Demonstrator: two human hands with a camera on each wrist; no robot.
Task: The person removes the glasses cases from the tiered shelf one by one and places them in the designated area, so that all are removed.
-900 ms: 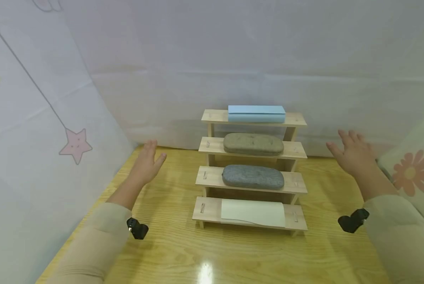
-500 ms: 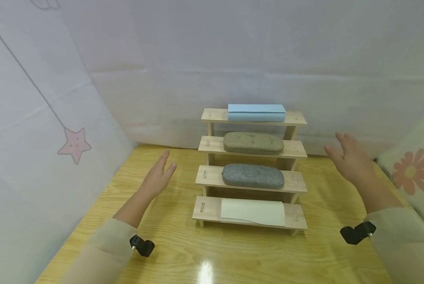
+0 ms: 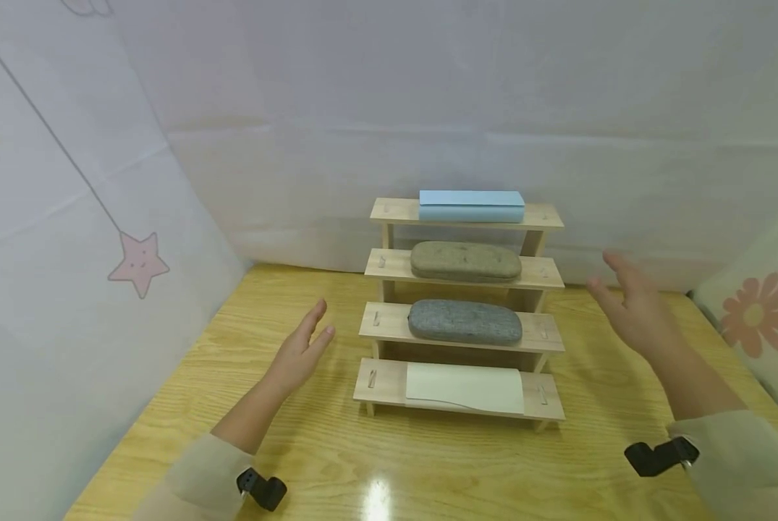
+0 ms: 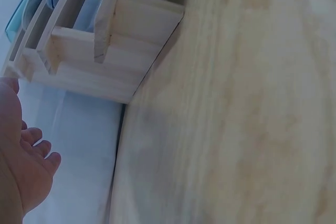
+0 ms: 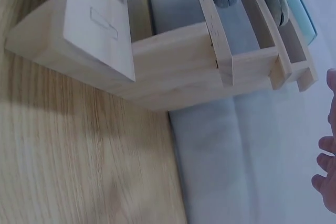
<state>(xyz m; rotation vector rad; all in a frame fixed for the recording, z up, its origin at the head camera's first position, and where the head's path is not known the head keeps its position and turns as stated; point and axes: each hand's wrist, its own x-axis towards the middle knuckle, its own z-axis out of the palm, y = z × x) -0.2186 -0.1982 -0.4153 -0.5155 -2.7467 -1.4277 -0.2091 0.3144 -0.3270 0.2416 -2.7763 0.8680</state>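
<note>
A small wooden stepped rack (image 3: 389, 323) with several tiers stands on the wooden table (image 3: 284, 449). Top tier holds a light blue case (image 3: 471, 205), below it an olive case (image 3: 465, 261), then a grey case (image 3: 464, 322), and a cream case (image 3: 464, 388) on the lowest tier. My left hand (image 3: 300, 349) hovers open left of the rack, holding nothing. My right hand (image 3: 629, 307) hovers open to the rack's right, also empty. The left wrist view shows the rack's end (image 4: 105, 51) and my left hand's fingers (image 4: 31, 150); the right wrist view shows the rack's other end (image 5: 157, 61).
White cloth walls (image 3: 428, 108) close in the back and left side, with a pink star (image 3: 138, 263) on the left. A flower-print cloth (image 3: 753, 315) lies at the right edge. Black wrist cameras sit at both sleeves.
Both hands have drawn in toward the rack and lower: the left moved right and down, the right moved left and slightly down. The rack and cases have not moved.
</note>
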